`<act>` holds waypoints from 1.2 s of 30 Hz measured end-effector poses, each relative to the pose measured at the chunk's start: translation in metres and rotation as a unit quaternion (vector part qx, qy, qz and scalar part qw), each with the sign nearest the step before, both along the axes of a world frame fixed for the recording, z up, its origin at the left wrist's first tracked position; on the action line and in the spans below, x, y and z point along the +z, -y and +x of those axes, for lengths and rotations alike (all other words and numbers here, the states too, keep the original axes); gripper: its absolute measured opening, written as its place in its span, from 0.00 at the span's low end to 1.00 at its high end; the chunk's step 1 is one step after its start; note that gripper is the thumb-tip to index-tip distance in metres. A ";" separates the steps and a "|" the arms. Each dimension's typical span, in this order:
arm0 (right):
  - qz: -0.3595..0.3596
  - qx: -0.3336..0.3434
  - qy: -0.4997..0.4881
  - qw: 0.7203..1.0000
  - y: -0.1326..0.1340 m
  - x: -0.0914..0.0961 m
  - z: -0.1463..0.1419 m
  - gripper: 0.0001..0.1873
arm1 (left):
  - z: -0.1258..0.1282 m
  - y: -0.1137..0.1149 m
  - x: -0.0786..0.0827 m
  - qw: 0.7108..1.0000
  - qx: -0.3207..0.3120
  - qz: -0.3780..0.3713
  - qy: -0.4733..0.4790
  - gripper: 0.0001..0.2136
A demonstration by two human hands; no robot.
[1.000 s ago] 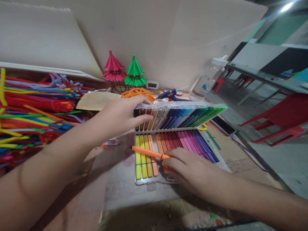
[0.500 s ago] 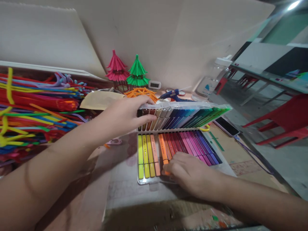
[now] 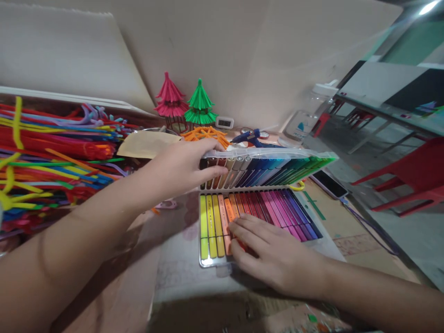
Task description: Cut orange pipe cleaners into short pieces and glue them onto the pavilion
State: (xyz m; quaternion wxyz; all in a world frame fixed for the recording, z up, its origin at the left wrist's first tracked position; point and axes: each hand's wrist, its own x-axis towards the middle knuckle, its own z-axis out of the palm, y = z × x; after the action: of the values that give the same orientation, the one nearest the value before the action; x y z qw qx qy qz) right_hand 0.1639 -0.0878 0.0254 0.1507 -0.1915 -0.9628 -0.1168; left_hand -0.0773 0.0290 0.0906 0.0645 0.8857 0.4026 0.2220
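A hinged clear plastic marker case (image 3: 211, 262) lies open on the worktop, with coloured markers (image 3: 268, 208) lined up in both halves. My left hand (image 3: 183, 164) grips the left end of its raised lid (image 3: 270, 153), thumb in front and fingers behind the top edge. Over the lower half rests my right hand (image 3: 277, 254), its fingers stretched out on the orange and red markers. An orange marker (image 3: 229, 210) sits in the row beside a peach marker (image 3: 224, 217); my right fingers cover the lower ends of several markers.
Bundles of pipe cleaners (image 3: 62, 148) fill the left side. Behind the case stand a pink tree (image 3: 169, 99), a green tree (image 3: 200, 106), a small digital clock (image 3: 225, 122) and a blue glue gun (image 3: 248, 136). A phone (image 3: 329, 184) and a clear bottle (image 3: 308, 113) are at right.
The orange marker has moved left against the peach one, closing the gap in the row. My right hand has let go of it and spread its fingers. My left hand stays on the lid.
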 end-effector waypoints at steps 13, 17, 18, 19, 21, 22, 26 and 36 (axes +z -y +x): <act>-0.013 0.010 -0.067 0.998 -0.008 -0.009 0.009 0.16 | 0.001 0.000 0.000 1.000 -0.002 -0.003 0.016 0.20; -0.089 -0.008 -0.082 0.993 -0.003 -0.013 0.007 0.15 | 0.001 0.000 0.000 1.000 0.004 -0.004 0.010 0.20; -0.107 -0.014 -0.077 0.991 -0.002 -0.013 0.006 0.15 | 0.001 0.000 0.000 1.000 0.005 -0.002 0.009 0.20; -0.123 -0.020 -0.071 0.990 -0.001 -0.012 0.006 0.15 | 0.002 0.000 0.001 1.000 0.005 0.000 0.009 0.20; -0.146 -0.028 -0.065 0.987 -0.002 -0.009 0.005 0.14 | 0.002 0.000 0.001 1.000 0.004 0.001 0.012 0.21; -0.155 -0.027 -0.068 0.985 -0.003 -0.006 0.006 0.14 | 0.002 0.001 0.001 1.000 0.005 0.003 0.014 0.21; -0.223 -0.035 -0.071 0.971 -0.010 0.007 0.005 0.14 | 0.002 0.000 -0.001 1.000 0.004 0.004 0.018 0.21; -0.205 -0.132 0.037 0.969 -0.012 0.012 -0.029 0.32 | 0.003 0.000 0.001 1.000 0.009 -0.004 0.010 0.21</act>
State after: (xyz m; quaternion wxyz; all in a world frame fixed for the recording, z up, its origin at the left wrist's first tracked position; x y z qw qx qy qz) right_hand 0.1350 -0.0762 0.0377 0.0562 -0.3389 -0.9374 0.0570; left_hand -0.0743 0.0286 0.0918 0.0706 0.8795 0.4106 0.2299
